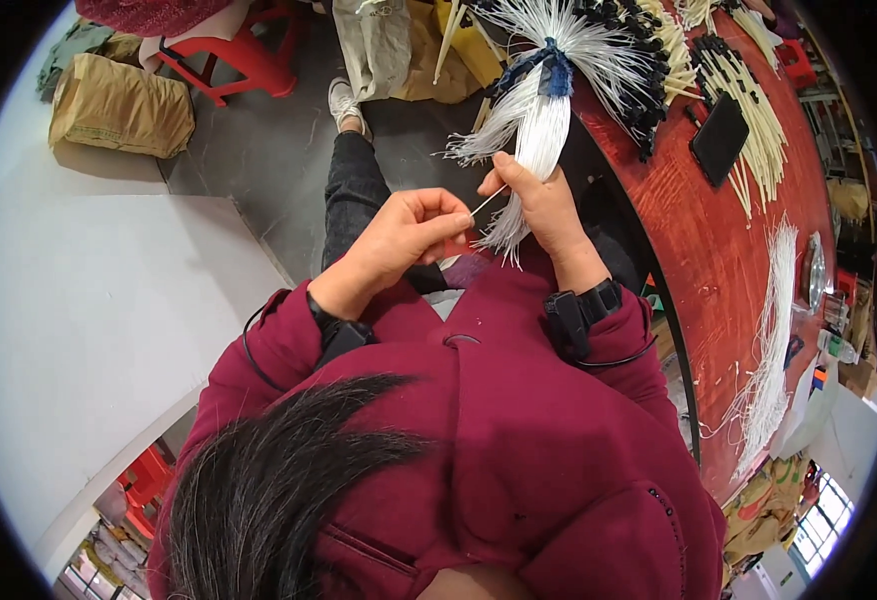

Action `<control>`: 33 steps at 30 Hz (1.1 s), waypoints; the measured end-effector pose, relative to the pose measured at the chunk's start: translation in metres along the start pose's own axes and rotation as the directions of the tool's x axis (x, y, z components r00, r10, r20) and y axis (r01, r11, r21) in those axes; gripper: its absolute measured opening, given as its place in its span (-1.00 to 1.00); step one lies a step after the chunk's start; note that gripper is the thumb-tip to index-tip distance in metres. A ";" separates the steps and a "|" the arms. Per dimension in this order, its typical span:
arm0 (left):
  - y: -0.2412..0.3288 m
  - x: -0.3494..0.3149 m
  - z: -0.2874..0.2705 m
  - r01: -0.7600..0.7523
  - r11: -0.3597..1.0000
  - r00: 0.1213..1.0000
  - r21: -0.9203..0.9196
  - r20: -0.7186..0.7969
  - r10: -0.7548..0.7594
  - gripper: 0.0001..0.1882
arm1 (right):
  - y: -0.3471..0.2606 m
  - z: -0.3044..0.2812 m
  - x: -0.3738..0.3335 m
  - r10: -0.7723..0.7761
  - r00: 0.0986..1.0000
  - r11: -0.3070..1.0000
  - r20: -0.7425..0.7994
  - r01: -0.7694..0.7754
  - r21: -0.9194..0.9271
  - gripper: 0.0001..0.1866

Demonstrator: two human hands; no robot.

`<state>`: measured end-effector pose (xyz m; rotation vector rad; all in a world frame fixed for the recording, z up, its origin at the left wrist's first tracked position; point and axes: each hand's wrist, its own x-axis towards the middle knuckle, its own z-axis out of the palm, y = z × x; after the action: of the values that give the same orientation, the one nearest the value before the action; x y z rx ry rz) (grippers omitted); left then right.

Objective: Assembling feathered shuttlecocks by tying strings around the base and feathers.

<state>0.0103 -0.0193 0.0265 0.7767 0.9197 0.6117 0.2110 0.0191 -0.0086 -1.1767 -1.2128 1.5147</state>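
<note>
My left hand is closed in a pinch on the end of a thin white strand. The strand runs across to my right hand, whose thumb and fingers close around it beside a thick bundle of white strands. That bundle is tied with a dark blue cloth strip near the table's edge. Above the tie its strands fan out, many with black tips. Below it, loose ends hang past my right hand over my lap. My right palm hides where its fingers meet the bundle.
A red-brown table curves along my right. On it lie a black phone, cream sticks with black ends, and another white strand bundle. To my left are a white tabletop, a brown paper package and a red stool.
</note>
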 end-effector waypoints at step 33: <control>-0.010 0.050 -0.006 -0.505 0.238 0.639 0.830 0.174 0.749 -0.94 | -0.001 0.001 0.002 0.095 0.995 0.995 0.033 -0.096 0.013 -0.71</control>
<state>0.0300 0.0143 -0.0072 2.0994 1.1314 1.0351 0.2097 0.0209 -0.0083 -1.2198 -1.1797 1.6164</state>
